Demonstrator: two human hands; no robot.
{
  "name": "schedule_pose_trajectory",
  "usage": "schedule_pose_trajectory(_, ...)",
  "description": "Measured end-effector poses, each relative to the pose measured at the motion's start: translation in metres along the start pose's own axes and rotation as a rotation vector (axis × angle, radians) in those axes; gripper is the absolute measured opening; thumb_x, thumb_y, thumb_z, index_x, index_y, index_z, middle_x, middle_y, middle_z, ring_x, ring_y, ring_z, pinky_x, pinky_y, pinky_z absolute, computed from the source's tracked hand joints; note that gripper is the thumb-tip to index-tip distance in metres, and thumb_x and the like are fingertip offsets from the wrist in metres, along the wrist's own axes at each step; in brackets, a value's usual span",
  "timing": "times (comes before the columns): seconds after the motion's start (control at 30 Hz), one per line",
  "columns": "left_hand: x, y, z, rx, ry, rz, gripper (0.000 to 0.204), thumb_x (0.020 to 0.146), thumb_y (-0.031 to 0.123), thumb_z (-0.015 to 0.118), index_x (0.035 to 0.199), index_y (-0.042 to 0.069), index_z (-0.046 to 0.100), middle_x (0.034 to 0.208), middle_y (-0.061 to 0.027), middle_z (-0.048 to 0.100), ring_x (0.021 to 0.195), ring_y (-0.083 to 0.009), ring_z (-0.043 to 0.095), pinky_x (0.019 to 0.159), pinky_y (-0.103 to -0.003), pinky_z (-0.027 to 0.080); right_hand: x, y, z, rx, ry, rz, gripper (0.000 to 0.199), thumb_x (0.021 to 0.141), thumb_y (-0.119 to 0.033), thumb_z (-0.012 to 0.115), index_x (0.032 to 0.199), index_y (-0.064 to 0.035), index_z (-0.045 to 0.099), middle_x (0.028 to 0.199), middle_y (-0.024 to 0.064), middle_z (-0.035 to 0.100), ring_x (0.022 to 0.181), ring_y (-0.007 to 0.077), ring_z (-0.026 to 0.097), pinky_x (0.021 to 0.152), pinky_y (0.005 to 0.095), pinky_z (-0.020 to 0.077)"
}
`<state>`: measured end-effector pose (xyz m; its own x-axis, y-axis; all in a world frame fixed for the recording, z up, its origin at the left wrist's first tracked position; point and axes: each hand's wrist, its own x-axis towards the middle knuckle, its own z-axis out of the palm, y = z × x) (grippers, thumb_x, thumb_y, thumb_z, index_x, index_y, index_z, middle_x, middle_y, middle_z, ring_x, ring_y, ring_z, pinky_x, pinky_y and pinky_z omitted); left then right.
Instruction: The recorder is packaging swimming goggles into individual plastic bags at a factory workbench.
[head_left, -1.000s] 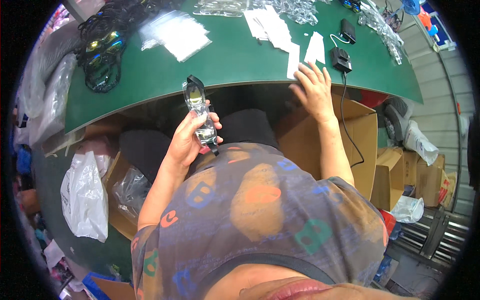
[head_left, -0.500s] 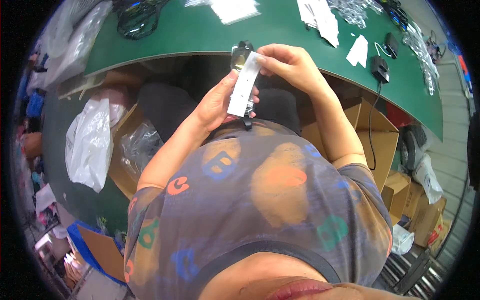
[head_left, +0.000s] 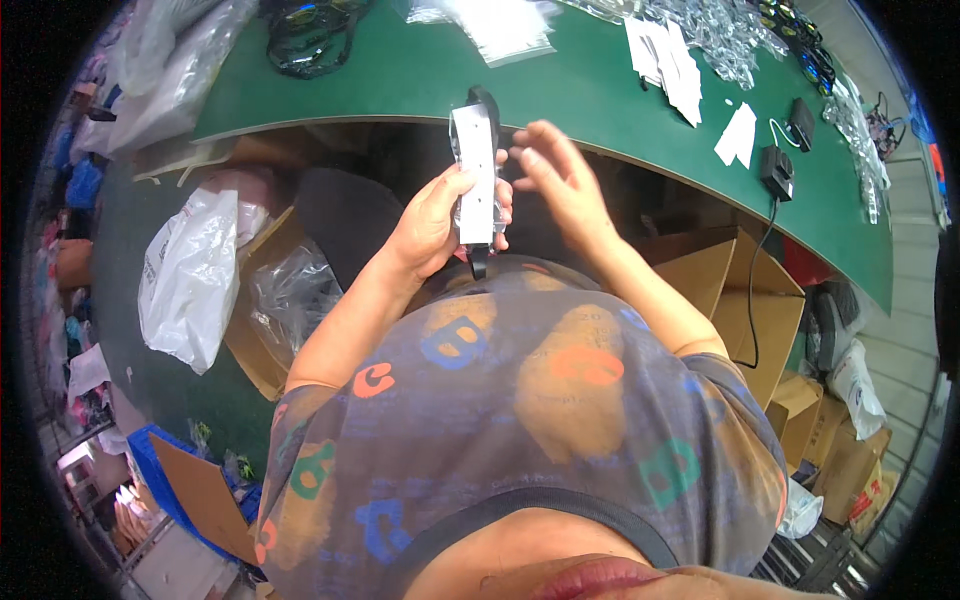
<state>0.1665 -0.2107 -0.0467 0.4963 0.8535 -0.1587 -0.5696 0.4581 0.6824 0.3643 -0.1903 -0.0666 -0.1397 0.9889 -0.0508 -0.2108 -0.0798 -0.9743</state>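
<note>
Left hand (head_left: 432,222): grasps black-strapped goggles (head_left: 489,112), a white paper strip (head_left: 477,180) laid along them.
Goggles: at the near edge of the green table (head_left: 390,85).
Right hand (head_left: 565,190): released, fingers parted, just right of the goggles.
Table, far right: more paper strips (head_left: 672,75), nearer, a black adapter (head_left: 778,172).
White bag (head_left: 192,285): left, beside a cardboard box (head_left: 250,347).

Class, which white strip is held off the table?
The white strip in the left hand; the other white strips lie on the green table.
</note>
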Motion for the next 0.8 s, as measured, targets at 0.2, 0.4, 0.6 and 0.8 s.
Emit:
schedule_pose_trajectory(0.2,0.002,-0.003,-0.006,-0.071,-0.048,-0.071,0.052,0.102,0.029,0.053,0.144,0.001,0.043,0.106,-0.0124,0.065,0.09,-0.0222,0.068,0.07,-0.04,0.063,-0.003,0.017,-0.006,0.467,-0.337,0.436,0.041,0.101,-0.039,0.064,0.129,-0.0098,0.058,0.089,-0.0005,0.064,0.084,0.0117,0.064,0.086,0.0323,0.0503)
schedule_pose_trajectory(0.4,-0.004,-0.009,-0.028,0.158,0.076,-0.021,0.041,0.099,0.014,0.057,0.137,0.002,0.048,0.121,-0.0139,0.065,0.106,-0.023,0.068,0.085,-0.038,0.059,-0.023,0.001,-0.037,0.608,-0.37,0.674,0.031,0.095,-0.022,0.07,0.119,-0.004,0.064,0.09,0.0048,0.066,0.09,0.0211,0.067,0.091,0.0405,0.0538)
schedule_pose_trajectory(0.6,-0.008,-0.009,-0.033,0.131,0.126,-0.107,0.038,0.093,0.009,0.052,0.13,0.002,0.049,0.108,-0.012,0.065,0.091,-0.0209,0.067,0.082,-0.036,0.058,-0.001,-0.081,-0.045,0.396,-0.543,0.143,0.044,0.093,-0.017,0.071,0.131,0.0013,0.056,0.105,0.0083,0.068,0.095,0.0207,0.069,0.088,0.0378,0.057)
schedule_pose_trajectory(0.8,-0.005,-0.023,-0.017,0.436,0.062,-0.112,0.045,0.096,0.009,0.046,0.14,0.0,0.046,0.109,-0.0104,0.066,0.091,-0.0168,0.067,0.081,-0.032,0.057,0.02,-0.06,-0.022,0.013,-0.163,-0.13,0.044,0.097,-0.009,0.068,0.139,0.001,0.057,0.108,0.0054,0.069,0.085,0.0108,0.063,0.081,0.026,0.0537)
